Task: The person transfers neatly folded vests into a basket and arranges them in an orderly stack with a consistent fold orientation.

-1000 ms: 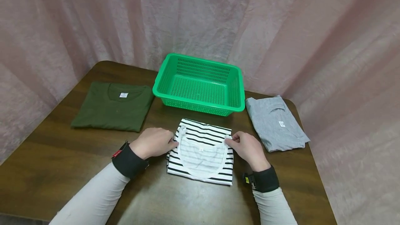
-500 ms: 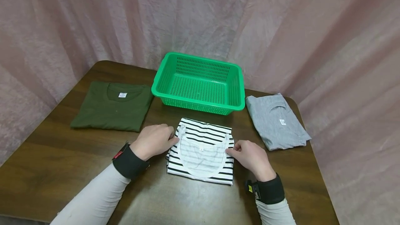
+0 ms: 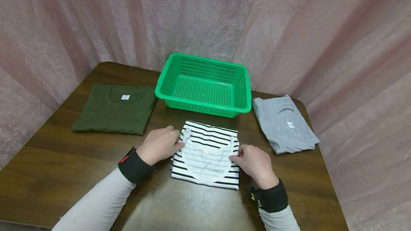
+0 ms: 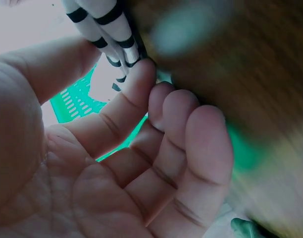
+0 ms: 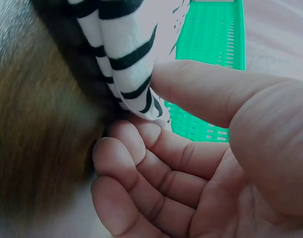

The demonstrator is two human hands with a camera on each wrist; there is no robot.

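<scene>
A folded black-and-white striped shirt (image 3: 208,163) lies on the table, its wide neckline facing up. The left hand (image 3: 160,144) pinches its left edge between thumb and forefinger; in the left wrist view the striped layers (image 4: 112,34) run between thumb and fingertip of that hand (image 4: 122,144). At the shirt's right edge is the right hand (image 3: 256,162), thumb on top. The right wrist view has this hand (image 5: 181,148) with the folded edge (image 5: 129,59) between its thumb and curled fingers.
Behind the striped shirt stands a green plastic basket (image 3: 205,108) with nothing in it. A folded dark green shirt (image 3: 117,113) lies at the left, a folded grey shirt (image 3: 285,127) at the right. A pink curtain (image 3: 205,13) hangs behind the wooden table (image 3: 64,163).
The right hand has moved down along the shirt's right edge, toward the person. The left hand keeps nearly the same place on the left edge.
</scene>
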